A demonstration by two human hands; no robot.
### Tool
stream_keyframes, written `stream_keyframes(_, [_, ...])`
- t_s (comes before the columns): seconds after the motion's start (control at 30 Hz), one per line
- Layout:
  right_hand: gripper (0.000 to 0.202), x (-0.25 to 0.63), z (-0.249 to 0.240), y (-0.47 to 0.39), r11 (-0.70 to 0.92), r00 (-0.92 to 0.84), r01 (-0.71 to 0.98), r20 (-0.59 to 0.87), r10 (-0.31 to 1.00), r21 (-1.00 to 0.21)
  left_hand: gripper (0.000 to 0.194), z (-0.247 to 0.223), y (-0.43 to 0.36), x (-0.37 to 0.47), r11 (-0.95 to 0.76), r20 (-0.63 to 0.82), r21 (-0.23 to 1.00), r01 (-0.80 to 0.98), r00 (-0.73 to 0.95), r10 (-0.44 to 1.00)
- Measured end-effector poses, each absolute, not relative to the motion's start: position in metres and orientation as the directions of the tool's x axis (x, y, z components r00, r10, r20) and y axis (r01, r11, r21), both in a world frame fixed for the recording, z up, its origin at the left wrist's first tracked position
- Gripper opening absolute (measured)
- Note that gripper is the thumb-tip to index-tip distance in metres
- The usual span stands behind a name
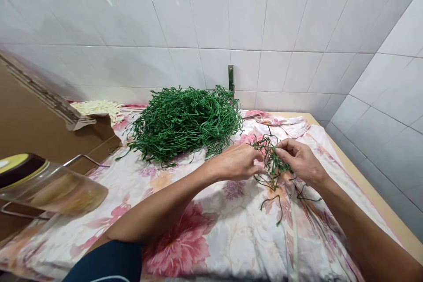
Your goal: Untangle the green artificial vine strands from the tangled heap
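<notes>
A small tangled bunch of thin green artificial stems [272, 163] with small knobbed tips is between my two hands, over the floral cloth. My right hand [302, 161] pinches strands of it between thumb and fingertips. From the other side, my left hand [238, 161] has its fingers curled at the bunch, their tips partly hidden among the strands. A few loose stems [279, 205] hang or lie just below the hands. To the left, a large heap of the same green stems [188, 123] rests on the cloth.
The floral cloth [241, 224] covers a wooden table [370, 189]. At left stand a cardboard box [39, 114] and a clear jar [69, 194] with a yellow and dark lid. Pale small pieces [97, 108] lie behind. Thin strips [295, 233] run near my right forearm. Tiled walls bound the back and right.
</notes>
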State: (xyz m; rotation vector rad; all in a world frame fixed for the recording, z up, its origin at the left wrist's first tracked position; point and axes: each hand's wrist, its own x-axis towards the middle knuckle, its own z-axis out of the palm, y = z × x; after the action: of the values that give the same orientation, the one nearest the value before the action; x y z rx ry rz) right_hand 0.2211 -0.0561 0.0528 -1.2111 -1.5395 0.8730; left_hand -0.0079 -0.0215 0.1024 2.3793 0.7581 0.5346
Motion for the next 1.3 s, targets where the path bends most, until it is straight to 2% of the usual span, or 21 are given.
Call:
stream_keyframes(0.03, [0.031, 0.221, 0.053, -0.056, 0.251, -0.056, 0.287, 0.245, 0.968, -0.924, 0.020, 0.109, -0.023, -0.011, -0.672, 0.179, 0.619, 0.407, 0.760, 0.625])
stream_keyframes(0.13, [0.030, 0.219, 0.053, -0.057, 0.240, -0.065, 0.293, 0.231, 0.971, -0.926, 0.039, 0.124, -0.025, -0.018, -0.656, 0.112, 0.639, 0.403, 0.794, 0.597])
stream_keyframes(0.23, [0.030, 0.217, 0.053, -0.058, 0.241, -0.072, 0.298, 0.230, 0.970, -0.923, 0.033, 0.127, -0.024, -0.015, -0.674, 0.308, 0.617, 0.405, 0.664, 0.681])
stream_keyframes(0.3, [0.030, 0.214, 0.053, -0.059, 0.252, -0.085, 0.292, 0.237, 0.968, -0.923, 0.025, 0.120, -0.021, -0.010, -0.720, 0.418, 0.568, 0.400, 0.613, 0.670])
stream_keyframes(0.33, [0.030, 0.213, 0.053, -0.060, 0.260, -0.092, 0.287, 0.244, 0.966, -0.922, 0.023, 0.115, -0.019, -0.007, -0.734, 0.427, 0.555, 0.391, 0.624, 0.655])
stream_keyframes(0.4, [0.031, 0.210, 0.053, -0.061, 0.276, -0.102, 0.280, 0.258, 0.961, -0.919, 0.023, 0.105, -0.016, -0.002, -0.721, 0.372, 0.589, 0.366, 0.669, 0.644])
stream_keyframes(0.57, [0.030, 0.209, 0.053, -0.063, 0.290, -0.115, 0.268, 0.268, 0.957, -0.919, 0.020, 0.092, -0.011, 0.002, -0.608, 0.286, 0.722, 0.331, 0.657, 0.697])
stream_keyframes(0.77, [0.027, 0.214, 0.055, -0.064, 0.287, -0.151, 0.244, 0.256, 0.955, -0.926, 0.023, 0.091, -0.010, 0.003, -0.586, 0.253, 0.724, 0.365, 0.650, 0.717])
stream_keyframes(0.97, [0.020, 0.214, 0.053, -0.065, 0.370, -0.110, 0.356, 0.355, 0.929, -0.858, 0.023, 0.090, -0.011, 0.004, -0.572, 0.238, 0.739, 0.356, 0.656, 0.716])
stream_keyframes(1.3, [0.017, 0.211, 0.062, -0.070, 0.404, -0.049, 0.336, 0.413, 0.909, -0.851, 0.025, 0.087, -0.005, 0.007, -0.430, 0.161, 0.870, 0.242, 0.685, 0.711])
